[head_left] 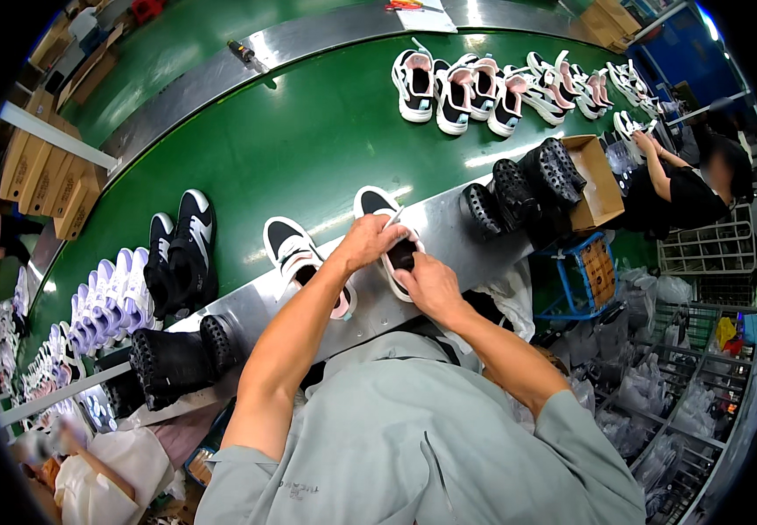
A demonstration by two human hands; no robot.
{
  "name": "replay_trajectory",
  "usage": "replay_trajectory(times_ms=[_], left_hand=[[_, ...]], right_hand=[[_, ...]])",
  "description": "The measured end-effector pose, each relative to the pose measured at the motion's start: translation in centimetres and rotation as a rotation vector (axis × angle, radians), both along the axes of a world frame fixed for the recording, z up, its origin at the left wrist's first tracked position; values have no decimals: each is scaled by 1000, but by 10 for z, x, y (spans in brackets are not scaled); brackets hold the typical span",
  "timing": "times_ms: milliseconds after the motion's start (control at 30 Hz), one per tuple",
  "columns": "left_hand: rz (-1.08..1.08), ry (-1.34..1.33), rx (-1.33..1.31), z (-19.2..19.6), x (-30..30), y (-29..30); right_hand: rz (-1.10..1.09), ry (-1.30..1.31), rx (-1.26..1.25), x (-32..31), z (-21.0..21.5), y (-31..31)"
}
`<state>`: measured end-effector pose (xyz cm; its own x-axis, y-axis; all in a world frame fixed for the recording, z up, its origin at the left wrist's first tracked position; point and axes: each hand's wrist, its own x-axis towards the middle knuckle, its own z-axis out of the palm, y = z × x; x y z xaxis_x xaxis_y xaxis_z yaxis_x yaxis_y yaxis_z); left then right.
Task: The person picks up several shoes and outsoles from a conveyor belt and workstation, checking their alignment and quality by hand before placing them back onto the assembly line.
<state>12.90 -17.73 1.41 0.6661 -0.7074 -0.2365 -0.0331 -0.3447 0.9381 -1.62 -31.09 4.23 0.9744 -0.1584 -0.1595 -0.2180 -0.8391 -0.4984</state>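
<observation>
A white and black sneaker rests on the metal edge in front of me, toe pointing away. My left hand is closed at its upper, with the fingers pinching near the tongue and a pale strap or lace end sticking up. At the shoe's opening, my right hand grips the collar near the heel, its fingertips partly hidden inside. Just left of this pair of hands stands another sneaker in white and black with a pink heel lining; my left forearm covers part of it.
Black lug-soled shapes stand on the metal ledge at right and left. Sneakers line the green belt, with black high-tops at left. A cardboard box is by a co-worker; another person sits lower left.
</observation>
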Motion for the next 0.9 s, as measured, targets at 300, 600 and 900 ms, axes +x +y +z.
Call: replay_trajectory(times_ms=[300,600,900], left_hand=[[317,18,272,-3,-69,5],[459,-212,443,-7,-85,-13],[325,-479,702,40,-139,79]], right_hand=[[-46,-135,188,10,-28,-19],[-158,-50,-48,29,-60,-23],[-11,-54,-124,40,-67,-21]])
